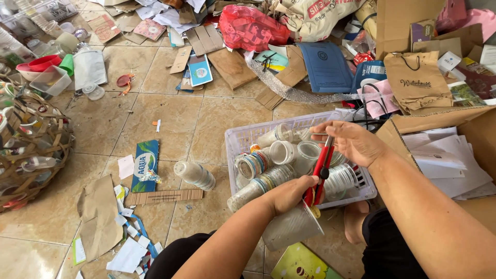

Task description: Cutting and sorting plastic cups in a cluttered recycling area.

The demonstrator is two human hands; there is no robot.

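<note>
Both forearms reach in from the bottom of the view over a white plastic basket (243, 135) that sits on the tiled floor (170, 119) and holds stacks of clear plastic cups (281, 152). The left hand (292, 194) comes in low with its back turned up, its grip clamped around the rim of a clear plastic cup (289, 227) that hangs mouth-up and tilted just in front of the basket's near edge. The right hand (351, 142) is bent in from the right at the wrist, palm facing left, its grip closed on the upper end of a red utility cutter (320, 173). The cutter slants down and to the left, and its lower end meets the cup's rim beside the left fingers. A lone stack of cups (195, 174) lies on the floor left of the basket. A brown paper bag (417, 80) stands beyond it, amid scattered cardboard.
</note>
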